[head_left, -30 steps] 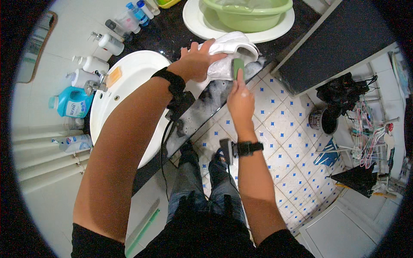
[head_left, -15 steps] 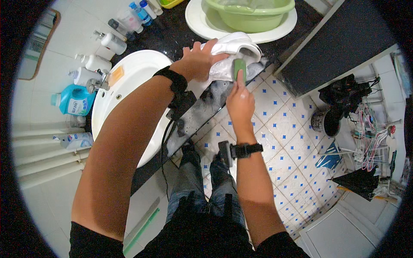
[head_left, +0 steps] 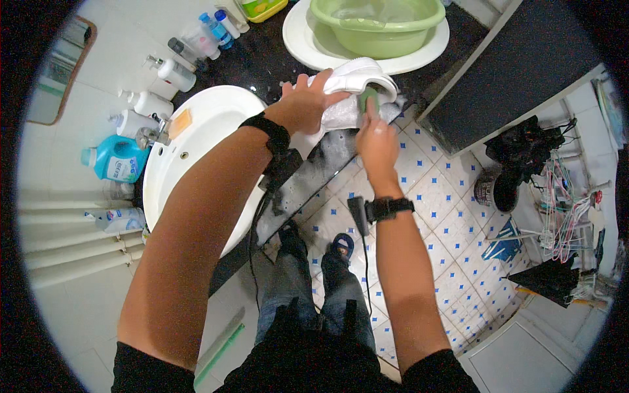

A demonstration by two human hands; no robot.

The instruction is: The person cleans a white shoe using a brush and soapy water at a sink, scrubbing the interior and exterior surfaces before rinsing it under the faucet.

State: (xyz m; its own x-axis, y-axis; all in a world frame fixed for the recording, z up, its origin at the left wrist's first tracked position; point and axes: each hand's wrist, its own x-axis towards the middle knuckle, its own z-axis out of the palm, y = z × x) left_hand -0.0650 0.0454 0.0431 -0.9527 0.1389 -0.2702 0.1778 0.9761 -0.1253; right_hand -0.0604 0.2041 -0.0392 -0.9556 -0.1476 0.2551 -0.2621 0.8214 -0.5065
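A wet white shoe (head_left: pixel 343 112) lies on the dark, suds-covered counter (head_left: pixel 333 152), its opening facing right. My left hand (head_left: pixel 309 105) grips it from the left side, fingers over its upper. In my right hand (head_left: pixel 379 149) is a green-handled brush (head_left: pixel 369 99), held with a finger stretched along the back. The brush reaches in at the shoe's opening; its bristles are hidden.
A white sink (head_left: pixel 226 98) is under my left forearm. Beyond the shoe, a green basin (head_left: pixel 386 40) stands on a second white sink. Bottles, including a blue detergent jug (head_left: pixel 116 158), line the wall. A dark panel (head_left: pixel 498 72) stands right.
The brush has tipped deeper into the shoe's opening, so less of its handle shows. My right hand has shifted slightly right. The left hand keeps its grip, and the whole view has shifted a little.
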